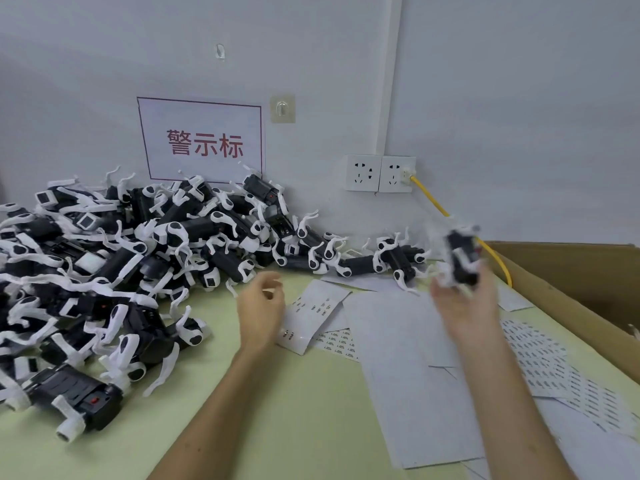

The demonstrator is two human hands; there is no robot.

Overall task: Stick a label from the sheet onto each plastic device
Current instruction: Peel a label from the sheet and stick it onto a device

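head view: pale green tabletop (277, 427) against a white wall (519, 98). heap of black-and-white plastic devices (104, 271) fills the left of frame and trails along the wall to centre. white label sheets (554, 368) lie centre to lower right. right hand (464, 310) grips one blurred black-and-white device (462, 261), raised at right centre. left hand (261, 306) at centre, fingers curled; can't tell if it pinches a label. red-bordered white sign (201, 140) upper left, two white wall sockets (381, 173), yellow cable (433, 199), brown cardboard box (571, 271) at right edge.
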